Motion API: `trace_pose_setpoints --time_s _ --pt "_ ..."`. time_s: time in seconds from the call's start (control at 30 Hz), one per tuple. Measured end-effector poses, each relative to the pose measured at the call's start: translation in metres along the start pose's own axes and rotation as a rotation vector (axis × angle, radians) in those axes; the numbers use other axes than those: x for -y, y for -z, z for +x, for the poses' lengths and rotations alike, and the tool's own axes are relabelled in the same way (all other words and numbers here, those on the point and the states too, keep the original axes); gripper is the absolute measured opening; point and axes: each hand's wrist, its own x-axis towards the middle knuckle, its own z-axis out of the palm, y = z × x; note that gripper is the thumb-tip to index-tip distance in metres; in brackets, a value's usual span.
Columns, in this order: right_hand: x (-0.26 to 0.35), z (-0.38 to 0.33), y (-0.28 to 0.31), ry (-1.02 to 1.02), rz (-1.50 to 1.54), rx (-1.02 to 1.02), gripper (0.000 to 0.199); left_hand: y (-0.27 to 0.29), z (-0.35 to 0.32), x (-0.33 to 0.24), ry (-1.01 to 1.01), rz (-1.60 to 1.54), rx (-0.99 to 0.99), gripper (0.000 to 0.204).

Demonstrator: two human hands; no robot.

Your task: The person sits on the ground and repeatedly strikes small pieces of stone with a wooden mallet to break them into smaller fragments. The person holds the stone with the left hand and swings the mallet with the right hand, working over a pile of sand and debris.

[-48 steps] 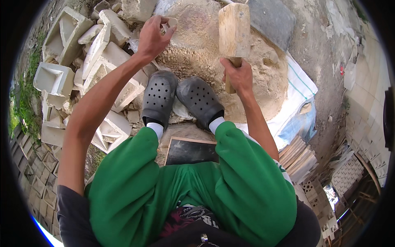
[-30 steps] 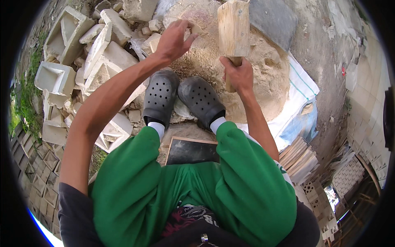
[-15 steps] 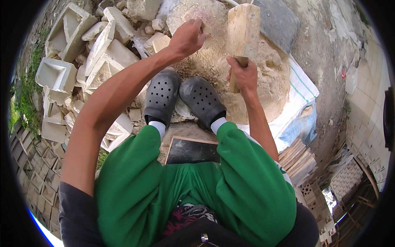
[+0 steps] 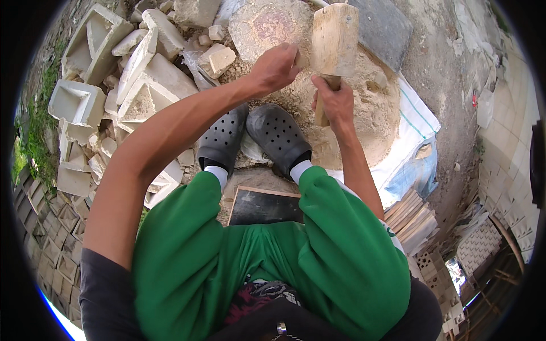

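Grass [image 4: 34, 136]: a green, ragged strip along the far-left edge.
Blocks [image 4: 57, 244]: gray-brown and hollow-faced, set in tight rows at lower left.
Rubble [image 4: 77, 105]: cream cast pieces, chalky and sharp-edged, some box-like with recessed faces, heaped beside the left forearm.
Plastic [image 4: 196, 71]: a crumpled, clear strip beside the rubble.
Chunk [image 4: 219, 59]: pale, angular and rough, near the left wrist.
Shoes [image 4: 278, 133]: gray, rounded clogs pierced with holes, planted toe to toe below the left forearm.
Board [image 4: 264, 207]: flat and black with a thin, pale rim, between the knees.
Stone [image 4: 267, 23]: broad, flat and dusty, with a reddish stain, just beyond the left hand.
Left hand [image 4: 276, 68]: fingers curled above the powder; whether they grasp a fragment cannot be told.
Mallet [image 4: 335, 40]: blocky, grained wood, head up over the powder, right of the left hand.
Right hand [image 4: 336, 101]: fingers wrapped around the mallet's handle.
Powder [image 4: 369, 113]: a sandy, lumpy mound under both hands.
Slab [image 4: 387, 34]: smooth and gray, behind the mallet.
Slats [image 4: 409, 213]: thin, wooden, stacked at the right knee.
Sack [image 4: 414, 113]: white, green-striped, spread beneath the mound's right edge.
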Motion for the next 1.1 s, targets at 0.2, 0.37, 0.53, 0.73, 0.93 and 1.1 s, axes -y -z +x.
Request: trace_pose_setpoints --time_s 0.2,0.37,0.53,0.73,0.93,1.1 --pt "-0.006 0.0 0.008 0.002 0.045 -0.017 0.041 0.012 -0.005 0.008 -0.071 -0.032 -0.155 0.029" --pt "-0.006 0.0 0.009 -0.022 -0.022 -0.014 0.044 0.048 -0.004 0.053 0.079 0.113 -0.297 0.034" --pt "-0.009 0.0 0.008 -0.027 -0.052 -0.01 0.044 0.007 -0.022 0.017 -0.083 0.079 -0.056 0.031" --pt "-0.007 -0.004 0.006 -0.024 -0.029 -0.006 0.042 0.005 -0.034 -0.006 -0.105 0.049 -0.026 0.028" --pt "-0.006 -0.005 0.01 -0.006 -0.055 0.012 0.042 0.073 -0.024 0.056 0.138 0.17 -0.273 0.037" --pt "-0.008 -0.009 0.005 -0.026 -0.127 0.013 0.041 0.071 -0.022 0.07 0.131 0.194 -0.286 0.039"
